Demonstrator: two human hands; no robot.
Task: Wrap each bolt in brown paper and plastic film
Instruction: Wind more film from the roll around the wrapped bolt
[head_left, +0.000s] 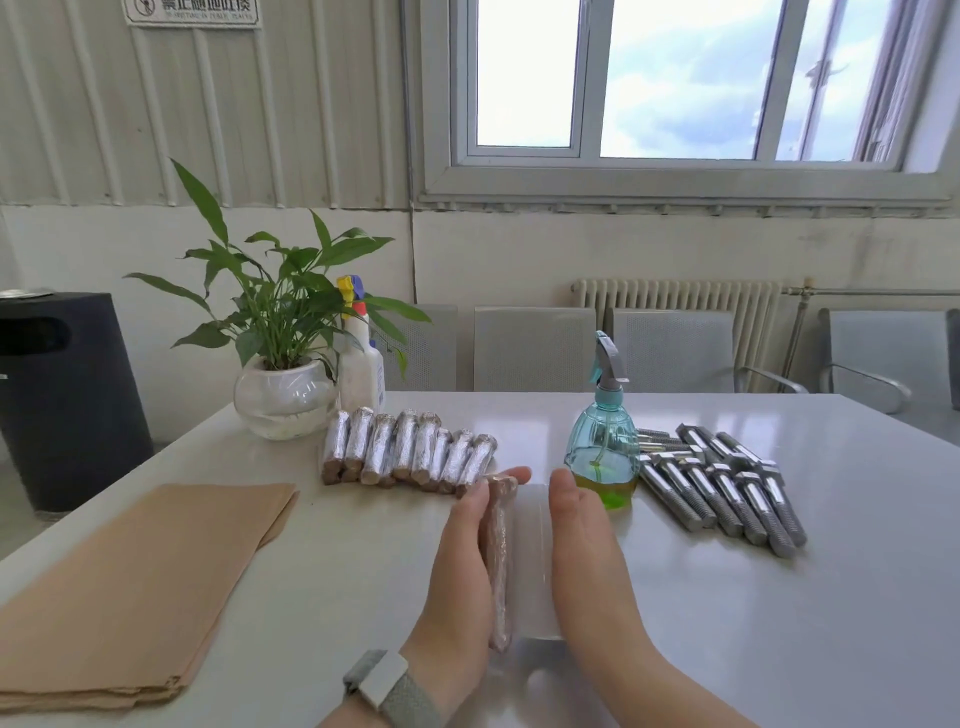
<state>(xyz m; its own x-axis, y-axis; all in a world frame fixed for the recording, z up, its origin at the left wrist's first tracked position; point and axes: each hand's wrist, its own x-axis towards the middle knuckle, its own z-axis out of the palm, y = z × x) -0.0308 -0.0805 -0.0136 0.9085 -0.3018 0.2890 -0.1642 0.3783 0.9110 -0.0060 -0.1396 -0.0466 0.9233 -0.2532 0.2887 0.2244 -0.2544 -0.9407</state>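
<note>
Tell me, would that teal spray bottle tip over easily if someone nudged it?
Probably not easily: the spray bottle has a wide bulbous base, and its green liquid sits low. It might slide on the glossy table instead. Its tall trigger top is the likelier tipping point.

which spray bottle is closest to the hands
The teal spray bottle, just beyond the right hand. The white bottle stands farther back, beside the plant.

- A plain office or waiting room in an industrial building, judged around the white table (779, 597).
- Behind the table: perforated metal waiting chairs (535, 348), radiator (675, 301), corrugated wall panels (208, 104).
- Left of it: black bin (62, 395).
</note>
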